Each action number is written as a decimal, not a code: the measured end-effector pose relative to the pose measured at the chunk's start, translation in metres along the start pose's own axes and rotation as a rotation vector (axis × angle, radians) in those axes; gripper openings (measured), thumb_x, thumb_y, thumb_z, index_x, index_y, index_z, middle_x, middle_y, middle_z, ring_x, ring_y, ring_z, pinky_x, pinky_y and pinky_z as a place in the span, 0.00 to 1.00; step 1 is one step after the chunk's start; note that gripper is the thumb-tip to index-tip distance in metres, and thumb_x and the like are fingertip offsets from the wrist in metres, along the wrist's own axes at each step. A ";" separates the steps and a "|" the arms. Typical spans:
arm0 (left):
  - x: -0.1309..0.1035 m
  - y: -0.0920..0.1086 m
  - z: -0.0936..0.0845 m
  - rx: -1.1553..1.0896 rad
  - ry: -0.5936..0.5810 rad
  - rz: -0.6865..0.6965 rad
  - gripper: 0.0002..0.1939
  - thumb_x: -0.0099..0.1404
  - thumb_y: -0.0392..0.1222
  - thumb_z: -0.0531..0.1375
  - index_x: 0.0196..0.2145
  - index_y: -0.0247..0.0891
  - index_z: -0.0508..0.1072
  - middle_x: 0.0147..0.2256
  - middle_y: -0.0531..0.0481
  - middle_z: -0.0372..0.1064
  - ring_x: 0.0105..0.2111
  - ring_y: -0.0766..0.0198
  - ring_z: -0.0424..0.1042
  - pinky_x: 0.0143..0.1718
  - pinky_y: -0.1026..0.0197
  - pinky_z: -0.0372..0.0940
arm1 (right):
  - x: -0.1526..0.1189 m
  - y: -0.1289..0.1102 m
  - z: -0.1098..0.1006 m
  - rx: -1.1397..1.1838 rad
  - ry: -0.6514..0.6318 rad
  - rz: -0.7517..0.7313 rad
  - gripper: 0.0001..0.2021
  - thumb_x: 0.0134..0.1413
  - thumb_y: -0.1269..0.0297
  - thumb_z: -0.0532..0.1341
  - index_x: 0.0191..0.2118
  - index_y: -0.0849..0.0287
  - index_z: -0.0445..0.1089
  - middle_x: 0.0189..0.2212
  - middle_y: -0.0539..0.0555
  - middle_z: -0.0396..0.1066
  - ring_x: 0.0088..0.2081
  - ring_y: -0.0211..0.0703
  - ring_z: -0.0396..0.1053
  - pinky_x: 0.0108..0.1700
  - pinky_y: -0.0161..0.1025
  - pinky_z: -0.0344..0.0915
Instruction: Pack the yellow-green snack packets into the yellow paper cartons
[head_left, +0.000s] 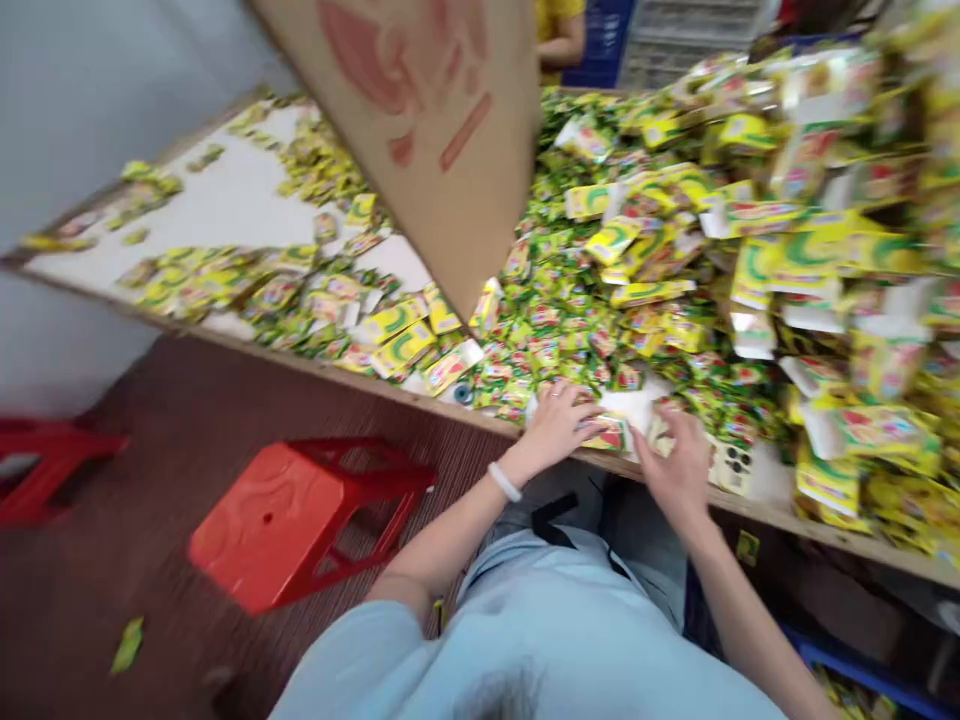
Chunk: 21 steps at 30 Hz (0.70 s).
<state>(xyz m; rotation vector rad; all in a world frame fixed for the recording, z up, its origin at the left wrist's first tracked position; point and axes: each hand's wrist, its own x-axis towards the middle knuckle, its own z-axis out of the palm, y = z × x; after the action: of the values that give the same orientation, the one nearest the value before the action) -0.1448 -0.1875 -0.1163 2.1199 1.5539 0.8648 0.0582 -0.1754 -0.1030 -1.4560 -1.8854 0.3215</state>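
A small printed carton (606, 434) in yellow, green and red lies at the table's near edge, with a white flap (628, 406) standing open beside it. My left hand (556, 422), with a white band at the wrist, has its fingers curled over the carton's left part. My right hand (679, 460) is at the carton's right end, its thumb tip by the flap and its fingers apart. Partly under that hand lies a pale phone (732, 468) with dark round lenses. Many small green-and-red wrapped packets (559, 340) lie just beyond both hands.
A large brown cardboard box (457, 190) stands over the table. Yellow cartons (817, 250) are heaped at the right, more (401, 340) at the left. A red stool (277, 520) stands on the floor. Across the table appears another person's arm (564, 48).
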 end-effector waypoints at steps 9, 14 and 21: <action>-0.031 0.011 0.043 0.097 0.248 -0.033 0.25 0.74 0.36 0.45 0.65 0.38 0.63 0.64 0.42 0.60 0.64 0.56 0.62 0.61 0.53 0.64 | 0.066 0.057 0.008 -0.087 -0.858 -0.200 0.21 0.51 0.39 0.64 0.41 0.49 0.77 0.37 0.63 0.78 0.36 0.60 0.75 0.36 0.56 0.70; -0.038 0.006 0.044 0.072 0.346 0.029 0.25 0.75 0.40 0.45 0.66 0.37 0.60 0.68 0.42 0.52 0.71 0.58 0.46 0.68 0.51 0.56 | 0.082 0.062 0.005 -0.047 -0.997 -0.245 0.20 0.46 0.39 0.67 0.39 0.47 0.77 0.36 0.60 0.79 0.35 0.62 0.76 0.36 0.58 0.72; -0.045 -0.014 0.044 -0.240 0.464 0.068 0.27 0.72 0.53 0.52 0.63 0.37 0.62 0.66 0.31 0.53 0.71 0.46 0.47 0.67 0.38 0.53 | 0.039 0.003 -0.030 0.051 -0.734 0.082 0.20 0.48 0.42 0.68 0.45 0.44 0.74 0.43 0.59 0.78 0.42 0.57 0.77 0.44 0.52 0.75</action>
<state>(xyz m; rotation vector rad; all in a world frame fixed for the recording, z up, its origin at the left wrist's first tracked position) -0.1346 -0.2232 -0.1694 1.8948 1.4903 1.5694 0.0766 -0.1454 -0.0687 -1.5006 -2.3460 1.0499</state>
